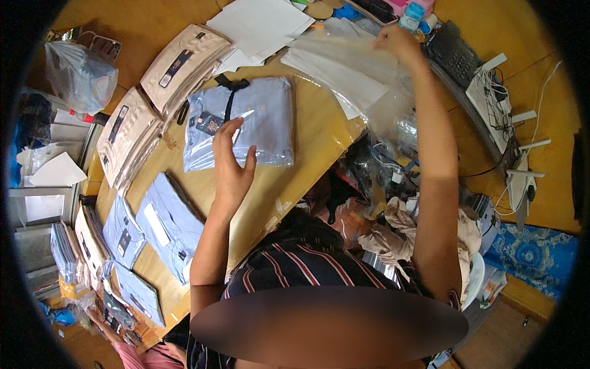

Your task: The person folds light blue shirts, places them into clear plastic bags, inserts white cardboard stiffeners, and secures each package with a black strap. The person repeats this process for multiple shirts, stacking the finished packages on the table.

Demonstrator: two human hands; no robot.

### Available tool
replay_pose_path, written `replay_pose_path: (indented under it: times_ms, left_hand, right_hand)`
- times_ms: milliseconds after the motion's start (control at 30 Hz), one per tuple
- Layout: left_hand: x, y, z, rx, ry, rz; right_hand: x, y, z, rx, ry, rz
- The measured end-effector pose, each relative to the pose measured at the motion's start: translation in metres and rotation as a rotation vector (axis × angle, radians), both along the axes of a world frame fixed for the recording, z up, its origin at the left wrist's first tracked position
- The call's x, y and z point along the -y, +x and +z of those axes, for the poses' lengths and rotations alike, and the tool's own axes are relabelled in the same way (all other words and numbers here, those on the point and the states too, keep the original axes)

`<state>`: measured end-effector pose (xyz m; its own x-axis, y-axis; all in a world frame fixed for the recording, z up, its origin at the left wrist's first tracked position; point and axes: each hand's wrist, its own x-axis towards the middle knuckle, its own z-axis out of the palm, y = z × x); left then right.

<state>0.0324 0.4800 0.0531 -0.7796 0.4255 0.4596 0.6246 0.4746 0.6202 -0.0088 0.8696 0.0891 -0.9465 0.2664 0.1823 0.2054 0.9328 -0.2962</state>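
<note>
A folded light-blue shirt (270, 111) with a dark tag and a black ribbon-like strip at its collar lies in a clear plastic sleeve on the wooden table (319, 141). My left hand (232, 166) rests at its near left part, fingers stretched out and apart, grasping nothing. Far to the right, my right hand (399, 46) reaches over a pile of clear plastic bags (344, 64). Its fingertips are pinched on the edge of a clear bag, which looks slightly raised there.
Stacks of beige packed shirts (184, 64) stand at the table's far left; more blue folded shirts (166, 215) lie nearer. White sheets (261, 27) lie at the back. A black telephone (453, 49) and routers stand right. A person's pink sleeve (144, 357) shows lower left.
</note>
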Motion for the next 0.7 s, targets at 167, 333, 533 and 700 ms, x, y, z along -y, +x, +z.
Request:
replay_pose_path:
  times_ms: [167, 333, 533, 700]
  left_hand:
    - [0.025, 0.018, 0.002, 0.029, 0.030, 0.041]
    - [0.046, 0.021, 0.005, -0.331, 0.279, 0.194]
    - [0.078, -0.053, -0.049, 0.190, -0.626, 0.145]
    - [0.092, -0.061, -0.069, 0.094, -0.708, 0.070]
  right_hand:
    - [0.032, 0.026, 0.060, -0.324, -0.036, -0.039]
    - [0.238, 0.066, 0.011, -0.170, 0.301, 0.244]
    - [0.366, 0.091, -0.065, 0.108, 0.061, 0.568]
    - [0.284, 0.066, -0.089, -0.160, 0.151, 0.459]
